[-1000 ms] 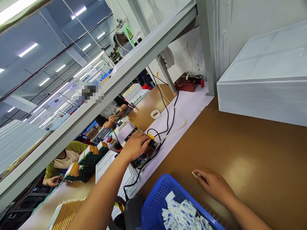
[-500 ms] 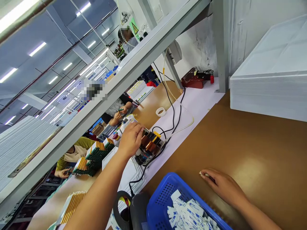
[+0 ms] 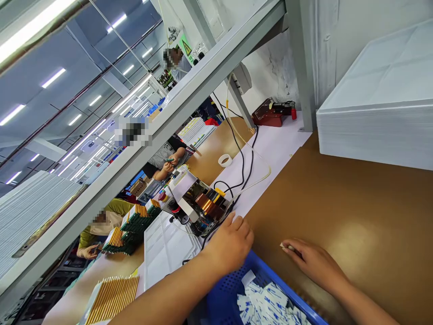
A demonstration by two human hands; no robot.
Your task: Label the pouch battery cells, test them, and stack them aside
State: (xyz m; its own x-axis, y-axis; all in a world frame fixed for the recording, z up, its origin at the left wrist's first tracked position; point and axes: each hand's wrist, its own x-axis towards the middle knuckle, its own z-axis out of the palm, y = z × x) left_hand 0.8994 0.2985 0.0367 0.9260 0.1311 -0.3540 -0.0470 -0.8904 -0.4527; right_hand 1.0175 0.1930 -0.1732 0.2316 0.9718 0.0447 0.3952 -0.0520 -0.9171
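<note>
My left hand (image 3: 233, 243) hangs above the back edge of a blue plastic basket (image 3: 287, 291). Its fingers are curled together, and whatever they hold, if anything, is hidden. Inside the basket lie many small white paper slips (image 3: 267, 302) with blue print. To the right, my right hand (image 3: 309, 259) rests on the brown tabletop, closed around a small object whose pale tip (image 3: 282, 245) sticks out; its kind cannot be made out. Just beyond my left hand stands a small machine (image 3: 208, 203) with a copper-coloured roll and a yellow part.
A tall stack of white sheets (image 3: 375, 131) stands at the right. Black cables (image 3: 248, 169) run past a white tape ring (image 3: 225, 160) and a red tool (image 3: 270, 115). Yellow pencil-like sticks (image 3: 113, 298) lie at lower left. A grey beam (image 3: 149, 142) crosses overhead; co-workers sit beyond it.
My left hand has moved from the machine down and to the right, over the basket's edge, uncovering the machine. My right hand has stayed in place.
</note>
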